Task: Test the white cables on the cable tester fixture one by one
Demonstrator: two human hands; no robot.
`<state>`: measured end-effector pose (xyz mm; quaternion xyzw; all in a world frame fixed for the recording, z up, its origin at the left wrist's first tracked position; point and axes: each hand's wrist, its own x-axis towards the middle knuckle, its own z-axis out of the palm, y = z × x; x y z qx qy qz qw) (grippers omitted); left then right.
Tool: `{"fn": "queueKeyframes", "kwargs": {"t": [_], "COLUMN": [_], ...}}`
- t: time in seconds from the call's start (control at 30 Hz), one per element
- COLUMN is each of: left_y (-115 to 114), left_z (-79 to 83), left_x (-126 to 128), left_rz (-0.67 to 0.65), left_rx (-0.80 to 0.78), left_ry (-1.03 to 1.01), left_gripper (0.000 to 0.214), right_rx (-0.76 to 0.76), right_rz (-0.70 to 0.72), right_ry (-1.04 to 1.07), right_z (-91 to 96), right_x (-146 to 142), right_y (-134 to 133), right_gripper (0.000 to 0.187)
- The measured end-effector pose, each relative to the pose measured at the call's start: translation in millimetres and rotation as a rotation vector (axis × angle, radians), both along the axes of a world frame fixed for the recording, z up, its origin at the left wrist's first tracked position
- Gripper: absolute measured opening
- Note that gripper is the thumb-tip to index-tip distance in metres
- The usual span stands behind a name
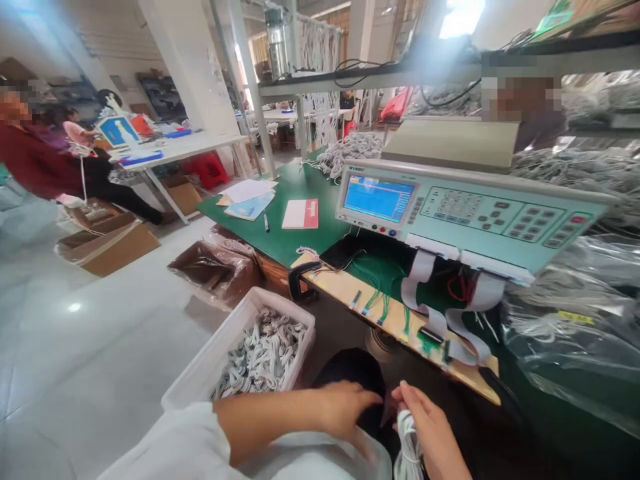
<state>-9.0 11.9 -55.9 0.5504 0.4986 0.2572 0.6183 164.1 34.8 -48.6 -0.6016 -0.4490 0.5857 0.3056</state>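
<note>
White cable bundle (409, 448) is at the lower right, below the wooden board (333, 283), held in the right hand (429, 423), whose fingers are closed upon it. The left hand (347, 408) is blurred; its fingers look spread, apart from the bundle. For good handling, a light but steady grip seems best, so that loops stay together and do not catch on the green wires (385, 310).
</note>
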Motion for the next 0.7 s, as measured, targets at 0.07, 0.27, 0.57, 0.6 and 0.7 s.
{"fn": "queueKeyframes", "kwargs": {"t": [0.07, 0.27, 0.57, 0.6, 0.7], "left_y": [4.8, 27.3, 26.8, 26.3, 25.6], "left_z": [-4.0, -1.8, 28.7, 28.3, 23.6], "left_x": [20.7, 53.3, 58.3, 59.5, 61.8], "left_rz": [0.002, 0.172, -0.063, -0.057, -0.026], "left_rx": [-0.065, -0.551, -0.569, -0.592, -0.730], "left_ry": [-0.127, -0.705, -0.883, -0.869, -0.813], "left_gripper": [0.067, 0.033, 0.020, 0.020, 0.025], "right_rx": [-0.049, 0.121, 0.077, 0.104, 0.208], "right_rz": [-0.087, -0.176, -0.343, -0.332, -0.300], "right_ry": [0.125, 0.158, 0.554, 0.562, 0.511], "right_z": [0.1, 17.4, 30.9, 31.4, 32.9], "right_x": [-5.1, 14.3, 26.9, 26.0, 25.7], "right_y": [2.2, 3.0, -8.3, -10.4, -17.4], "right_gripper": [0.030, 0.024, 0.017, 0.018, 0.019]}}
